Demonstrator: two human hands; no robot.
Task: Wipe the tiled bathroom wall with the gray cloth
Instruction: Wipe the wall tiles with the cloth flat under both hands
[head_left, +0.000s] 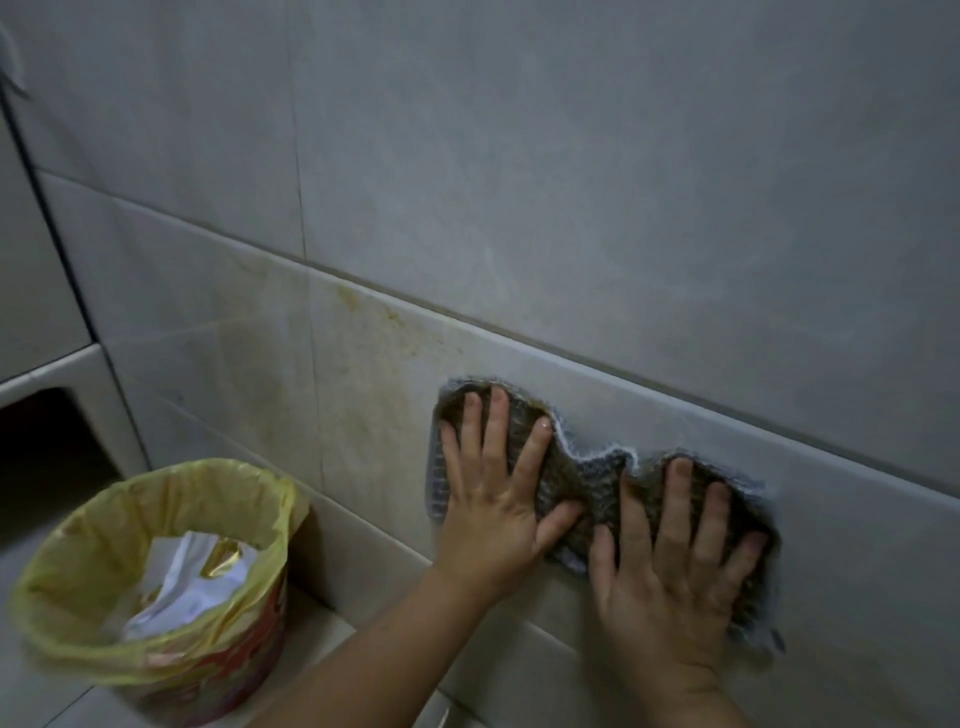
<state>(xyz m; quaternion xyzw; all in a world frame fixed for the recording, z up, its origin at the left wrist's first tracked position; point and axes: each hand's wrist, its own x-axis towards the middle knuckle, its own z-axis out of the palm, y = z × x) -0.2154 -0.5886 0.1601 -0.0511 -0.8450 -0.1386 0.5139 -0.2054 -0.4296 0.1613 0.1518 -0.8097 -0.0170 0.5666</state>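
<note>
item: gray knitted cloth w/ pale frayed edge (597, 480). lies flat against the pale gray tiled bathroom wall (571, 182), up and to the right of the bin, on the tile row just under a long horiz. grout line (675, 374). narrow and bunched in the middle, wider under each palm, prob. because two hands bear on it from both ends.

item: left hand (498, 499). rests on the cloth end nearer the bin. its fingers (498, 415) are straight and spread wide, thumb out sideways, palm flat. nothing pinched. judged: the spread gives more contact and even pressure for wiping.

item: right hand (670, 577). rests on the cloth end farther from the bin, thumb close beside the left thumb. its fingers (678, 483) are also straight and fanned, pressing cloth to tile, not curled round it.

item: round waste bin, red patterned side, yellow plastic liner (249, 639). the landmark, sits at the wall base. holds crumpled white paper (182, 577) and a gold foil scrap.

item: yellowish-brown stain (363, 338). on tiles above the bin, between bin and cloth. not under the cloth, so prob. a patch left to do. task looks partway at most.

item: dark recess (47, 441). up-left of the bin. contents not visible.

risk: the cloth is held by pressure only. if the hands ease off, it could slide down the wall.
</note>
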